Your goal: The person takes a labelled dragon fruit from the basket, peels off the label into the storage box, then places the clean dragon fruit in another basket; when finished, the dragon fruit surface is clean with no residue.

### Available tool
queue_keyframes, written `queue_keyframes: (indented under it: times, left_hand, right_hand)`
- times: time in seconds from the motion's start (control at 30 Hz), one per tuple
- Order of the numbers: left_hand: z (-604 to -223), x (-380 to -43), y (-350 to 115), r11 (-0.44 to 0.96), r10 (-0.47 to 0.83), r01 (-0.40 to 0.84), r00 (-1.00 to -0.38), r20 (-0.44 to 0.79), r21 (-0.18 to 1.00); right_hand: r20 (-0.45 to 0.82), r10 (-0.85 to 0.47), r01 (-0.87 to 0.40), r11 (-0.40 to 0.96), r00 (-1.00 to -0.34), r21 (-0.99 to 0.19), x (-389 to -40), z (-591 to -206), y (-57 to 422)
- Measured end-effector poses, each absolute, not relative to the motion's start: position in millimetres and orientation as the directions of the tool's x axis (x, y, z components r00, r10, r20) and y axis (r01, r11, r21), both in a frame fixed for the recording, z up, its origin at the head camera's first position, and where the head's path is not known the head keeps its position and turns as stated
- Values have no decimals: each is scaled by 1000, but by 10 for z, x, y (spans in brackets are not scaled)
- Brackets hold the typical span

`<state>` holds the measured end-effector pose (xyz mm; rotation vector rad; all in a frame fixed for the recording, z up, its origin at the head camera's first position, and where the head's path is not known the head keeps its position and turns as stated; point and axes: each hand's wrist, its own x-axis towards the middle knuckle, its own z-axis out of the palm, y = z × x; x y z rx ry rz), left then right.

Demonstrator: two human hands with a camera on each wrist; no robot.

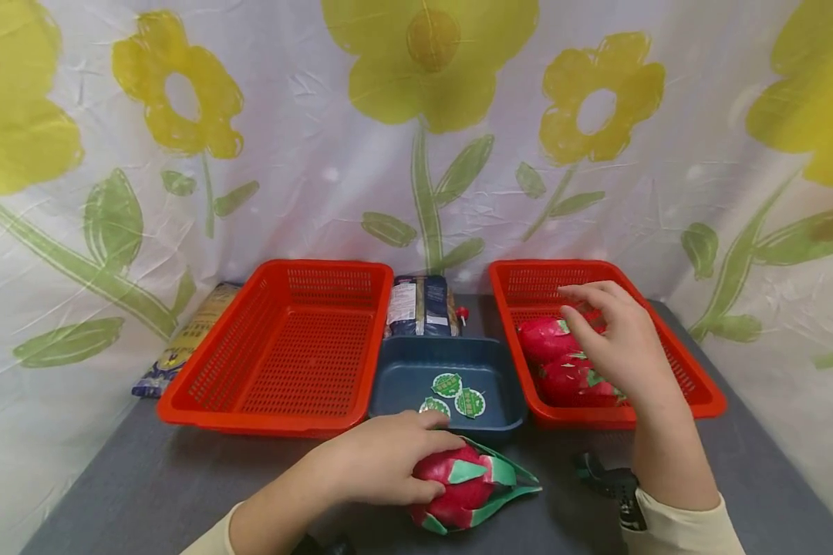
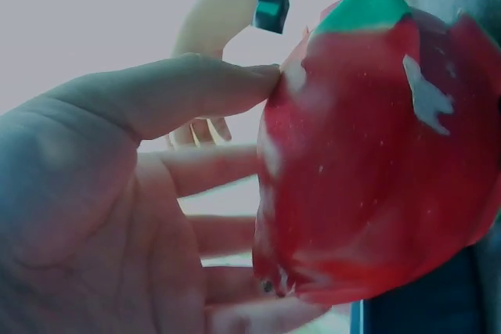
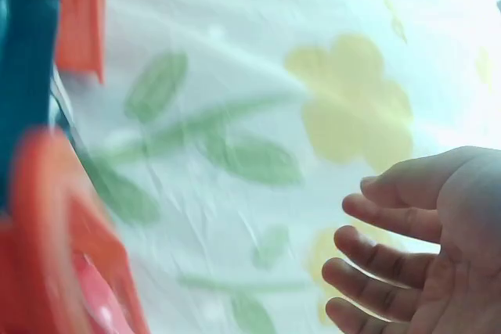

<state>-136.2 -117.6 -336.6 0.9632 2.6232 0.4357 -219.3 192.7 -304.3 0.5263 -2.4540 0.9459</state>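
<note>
My left hand [image 1: 389,459] grips a red dragon fruit [image 1: 458,489] with green-tipped scales at the table's front. In the left wrist view, thumb and fingers lie on opposite sides of the dragon fruit [image 2: 368,162]. The right hand [image 1: 614,339] hovers over the right red basket [image 1: 680,385], its fingers loosely bent and holding nothing. That basket contains more dragon fruits [image 1: 572,378], partly hidden by the hand. In the right wrist view the right hand [image 3: 423,256] has spread, relaxed fingers. Between the baskets stands a dark blue tray [image 1: 403,374] with round green-and-white stickers [image 1: 470,402].
Left of the tray stands another red basket [image 1: 305,362] with perforated sides. Behind the tray is a dark package [image 1: 423,308] beside a small red object [image 1: 462,314]. A yellow-and-blue bag [image 1: 187,339] lies at the left. A flower-printed curtain [image 1: 284,193] closes off the back.
</note>
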Motion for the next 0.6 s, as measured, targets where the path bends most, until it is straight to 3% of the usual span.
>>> queue_keyframes:
  times: [0.2, 0.4, 0.6]
  left_hand:
    - [-3404, -1365, -1115, 661, 729, 650, -675, -113, 375]
    - [-3479, -1353, -1002, 606, 771, 757, -635, 56, 242]
    - [-3531, -1359, -965, 621, 748, 760, -647, 144, 190]
  right_hand:
    - [499, -124, -416, 739, -858, -530, -2297, -3041, 2395]
    - [368, -23, -243, 790, -930, -563, -2512, -3269, 2919]
    - [202, 26, -89, 838, -979, -538, -2724, -3646, 3289]
